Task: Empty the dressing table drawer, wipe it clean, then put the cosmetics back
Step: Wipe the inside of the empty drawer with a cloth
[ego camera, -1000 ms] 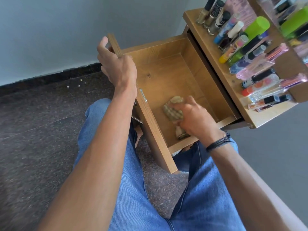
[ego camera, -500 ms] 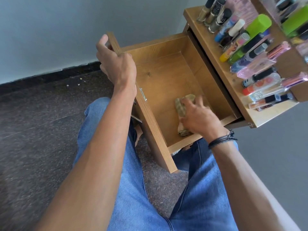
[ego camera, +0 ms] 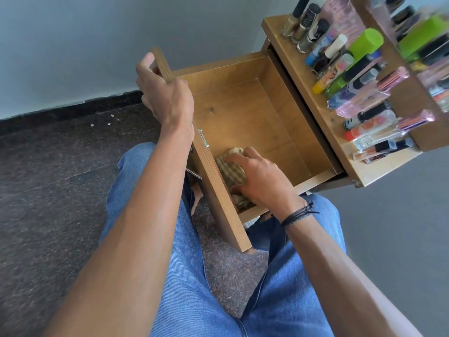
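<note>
Our left hand (ego camera: 167, 98), left of centre, is clamped over the top edge of the drawer front (ego camera: 216, 190). We judge this steadies the pulled-out drawer (ego camera: 257, 110) against the rubbing. Our right hand (ego camera: 263, 181), just below centre, is curled on a bunched checked cloth (ego camera: 232, 170) and presses it into the drawer's near corner, against the front panel. Beyond the cloth and hand we see nothing in the drawer; its wooden floor lies bare. The cosmetics (ego camera: 352, 76) stand in rows on the table (ego camera: 274, 32) at upper right, likely parked there until the wiping is finished.
</note>
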{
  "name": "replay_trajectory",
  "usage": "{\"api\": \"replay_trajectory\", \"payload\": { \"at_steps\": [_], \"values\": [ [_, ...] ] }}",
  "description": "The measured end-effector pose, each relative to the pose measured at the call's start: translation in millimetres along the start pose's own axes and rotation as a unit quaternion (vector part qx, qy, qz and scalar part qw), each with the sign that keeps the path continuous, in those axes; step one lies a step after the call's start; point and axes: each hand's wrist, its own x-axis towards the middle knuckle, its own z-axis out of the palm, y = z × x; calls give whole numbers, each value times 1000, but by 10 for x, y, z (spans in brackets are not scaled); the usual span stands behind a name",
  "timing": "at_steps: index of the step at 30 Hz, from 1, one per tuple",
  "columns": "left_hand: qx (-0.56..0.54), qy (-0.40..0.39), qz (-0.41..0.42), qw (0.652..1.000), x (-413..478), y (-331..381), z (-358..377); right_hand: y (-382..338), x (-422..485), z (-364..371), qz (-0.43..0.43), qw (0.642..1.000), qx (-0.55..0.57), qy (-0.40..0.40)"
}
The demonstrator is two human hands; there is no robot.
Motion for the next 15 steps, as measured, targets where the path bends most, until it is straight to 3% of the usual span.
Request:
{"api": "replay_trajectory", "payload": {
  "at_steps": [10,15],
  "values": [
    [5,5,-8,1000,3,-6,-2,-340,545,-96,26,993,65,92],
    [2,5,-11,1000,9,-15,-7,-373,485,-30,10,993,24,112]
  ]
}}
